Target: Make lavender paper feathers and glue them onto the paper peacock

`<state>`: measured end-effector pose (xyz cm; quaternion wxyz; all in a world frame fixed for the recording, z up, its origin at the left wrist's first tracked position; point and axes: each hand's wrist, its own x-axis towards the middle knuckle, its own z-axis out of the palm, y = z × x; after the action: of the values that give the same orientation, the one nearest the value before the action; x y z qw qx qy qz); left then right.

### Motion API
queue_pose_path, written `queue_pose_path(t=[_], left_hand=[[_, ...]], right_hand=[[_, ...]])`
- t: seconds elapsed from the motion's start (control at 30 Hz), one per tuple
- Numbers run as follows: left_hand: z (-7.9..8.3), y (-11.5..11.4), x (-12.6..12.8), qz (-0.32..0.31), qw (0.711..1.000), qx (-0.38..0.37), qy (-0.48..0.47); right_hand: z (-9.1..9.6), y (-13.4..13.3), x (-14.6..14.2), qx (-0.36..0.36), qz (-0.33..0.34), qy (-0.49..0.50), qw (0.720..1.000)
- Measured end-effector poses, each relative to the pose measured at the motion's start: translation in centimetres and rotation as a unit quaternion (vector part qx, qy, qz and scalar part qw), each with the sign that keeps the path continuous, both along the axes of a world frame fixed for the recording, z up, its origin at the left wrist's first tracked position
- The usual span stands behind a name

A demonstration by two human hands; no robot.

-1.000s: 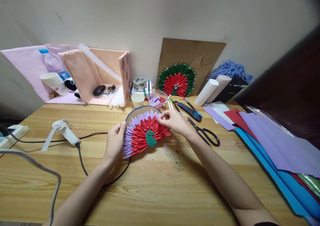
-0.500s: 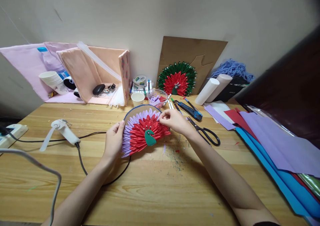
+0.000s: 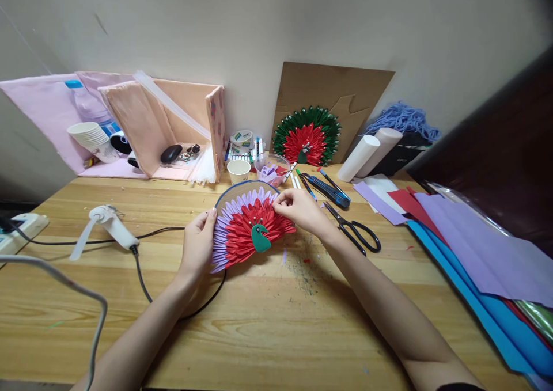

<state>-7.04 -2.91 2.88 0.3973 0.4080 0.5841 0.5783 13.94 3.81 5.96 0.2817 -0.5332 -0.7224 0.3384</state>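
One paper peacock point(image 3: 246, 238), gripped left by our left fingers point(image 3: 210, 218); right fingers point(image 3: 282, 207), pinched at its upper right, best press lightly.

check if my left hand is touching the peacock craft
Touching: the head view shows your left hand holding the peacock craft at its left edge, thumb lapping over the front.

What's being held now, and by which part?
The left grip holds the paper peacock by its left edge; whether the right grip, at its upper right, pinches anything is unclear.
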Motion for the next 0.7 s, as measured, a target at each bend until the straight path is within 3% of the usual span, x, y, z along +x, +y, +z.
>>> queue_pose_path(t=[0.7], left_hand=[[0.14, 0.19, -0.17, 0.012, 1.000, -0.005, -0.020]], right_hand=[[0.81, -0.83, -0.23, 0.051, -0.028, -0.051, 0.997]])
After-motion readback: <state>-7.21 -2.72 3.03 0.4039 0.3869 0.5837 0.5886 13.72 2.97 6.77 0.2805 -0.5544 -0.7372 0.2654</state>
